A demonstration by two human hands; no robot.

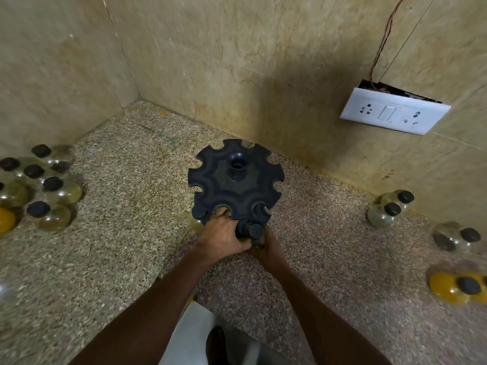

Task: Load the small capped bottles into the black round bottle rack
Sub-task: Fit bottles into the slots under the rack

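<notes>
Speckled granite counter [110,259] filled most of the view, tucked into a corner of beige tiled walls [237,61], with a white socket plate [395,111] hanging a bit loose off the wall at 2 o'clock and a thin wire [382,40] running up from behind it.

Dead centre sat the black rack [235,180], a round disc with notches cut all around the rim and a hollow hub in the middle. One bottle cap [199,212] already sat in a notch at about 7 o'clock on the rim.

Both hands met at the rack's 6 o'clock edge. Left hand [224,238] was curled, its fingers hooked up over the rim at a notch. Right hand [266,246] was wrapped around a bottle [255,231], cap up, right at the rack's lower edge, touching the left hand.

Loose bottles were spread out: a cluster [39,185] at 9 o'clock, a pair [390,209] at 3 o'clock, one more [458,237] further right, and a yellow one [458,287] at 4 o'clock. Everything was a bit blurry.
</notes>
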